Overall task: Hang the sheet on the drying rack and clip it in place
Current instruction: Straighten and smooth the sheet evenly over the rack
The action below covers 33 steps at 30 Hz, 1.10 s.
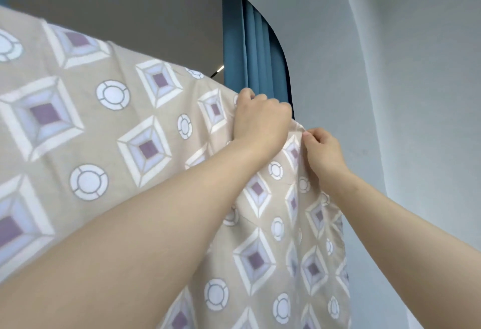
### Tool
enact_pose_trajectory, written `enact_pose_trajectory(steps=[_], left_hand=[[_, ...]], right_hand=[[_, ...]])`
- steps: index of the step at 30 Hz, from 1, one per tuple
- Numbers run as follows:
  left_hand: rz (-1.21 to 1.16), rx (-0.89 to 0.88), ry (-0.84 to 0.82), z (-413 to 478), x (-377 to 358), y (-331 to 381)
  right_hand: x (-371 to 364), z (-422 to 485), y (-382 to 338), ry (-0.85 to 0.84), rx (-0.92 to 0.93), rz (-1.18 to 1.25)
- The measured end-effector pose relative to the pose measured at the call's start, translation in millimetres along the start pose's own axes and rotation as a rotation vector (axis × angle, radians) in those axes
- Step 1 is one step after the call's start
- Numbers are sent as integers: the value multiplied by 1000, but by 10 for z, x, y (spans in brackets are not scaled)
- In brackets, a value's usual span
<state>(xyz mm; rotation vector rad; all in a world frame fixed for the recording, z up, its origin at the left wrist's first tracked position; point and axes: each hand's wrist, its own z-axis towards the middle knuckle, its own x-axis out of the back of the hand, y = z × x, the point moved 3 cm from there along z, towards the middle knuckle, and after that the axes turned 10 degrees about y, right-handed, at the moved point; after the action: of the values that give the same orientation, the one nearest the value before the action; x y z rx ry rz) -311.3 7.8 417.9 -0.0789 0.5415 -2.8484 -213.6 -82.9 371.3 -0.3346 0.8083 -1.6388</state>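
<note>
Two bare hands meet at the top edge of one beige sheet (109, 125) printed with purple-centred squares and white circles. It drapes from 9 o'clock down to 6 o'clock, and its support is hidden. The left hand (260, 117), near centre, curls its fingers over the fold and grips it. The right hand (322, 151), at its 4 o'clock, pinches the sheet's corner. One blue curtain (250, 55) hangs at 12 o'clock.

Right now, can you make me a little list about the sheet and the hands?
sheet: beige with squares and circles, hangs over something hidden
left hand: grips the top edge
right hand: pinches the sheet's end, beside the left hand
clips: none in view
behind: blue curtain, pale wall
</note>
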Motion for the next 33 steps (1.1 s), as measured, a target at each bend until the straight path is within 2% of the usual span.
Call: enact_pose_trajectory(steps=[3, 5, 7, 10, 12, 16, 22, 27, 30, 33], left_hand=[[3, -15, -7, -40, -20, -82], [1, -24, -23, -54, -5, -124], [4, -28, -44, -78, 12, -159], [31, -37, -68, -183, 17, -205], [73, -67, -69, -275, 4, -199], [104, -94, -72, -398, 16, -144], [165, -113, -142, -387, 17, -120], [276, -112, -299, -265, -25, -110], [257, -108, -239, -249, -33, -131], [253, -98, -175, -262, -12, -157]], right_hand=[[15, -126, 20, -209, -62, 178], [-6, -191, -17, -310, -37, 173], [-20, -203, -66, -307, 32, 58], [34, -154, -20, -180, 24, -78], [95, -171, 94, -212, -95, -93], [206, -375, 444, -397, -403, -208], [399, -290, 419, -169, -475, 24], [534, -258, 397, -104, -490, -78], [625, -243, 447, -22, -508, -63], [688, -229, 423, 54, -652, 242]])
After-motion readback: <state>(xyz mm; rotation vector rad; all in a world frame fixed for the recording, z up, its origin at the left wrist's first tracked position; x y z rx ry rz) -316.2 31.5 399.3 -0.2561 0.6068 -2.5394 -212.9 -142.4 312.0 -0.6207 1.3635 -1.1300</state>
